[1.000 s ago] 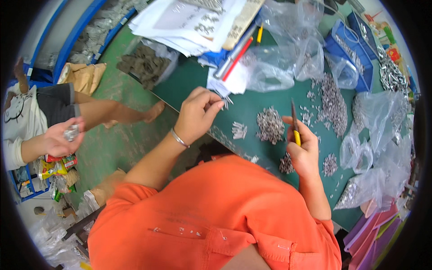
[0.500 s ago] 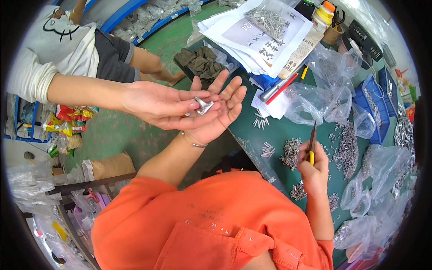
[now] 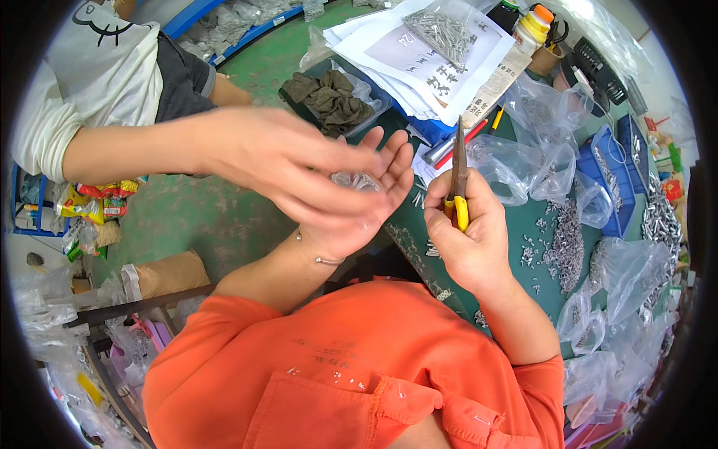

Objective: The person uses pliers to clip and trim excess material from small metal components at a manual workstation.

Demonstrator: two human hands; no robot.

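My left hand (image 3: 385, 168) is palm up with its fingers spread. A co-worker's hand (image 3: 299, 161), blurred by motion, reaches over the palm from the left. Between that hand and my palm lies a small shiny clear or silvery piece (image 3: 355, 181). Its exact shape is smeared, and I cannot tell whether it rests on my palm. My right hand (image 3: 475, 236) is raised beside the left one, closed around scissors (image 3: 458, 168) with dark pointed blades and yellow handles. The blades are together and point up, away from me.
A green table (image 3: 516, 262) at right carries heaps of small metal parts (image 3: 565, 247), clear plastic bags (image 3: 628, 269) and blue bins (image 3: 609, 176). Papers (image 3: 434, 97) with a bag of metal pins lie at the far edge. A dark cloth (image 3: 325, 97) sits in a bin left of them.
My right hand with the scissors has moved left, close to my left hand. The co-worker's hand has turned over above my palm. My left hand has barely moved.
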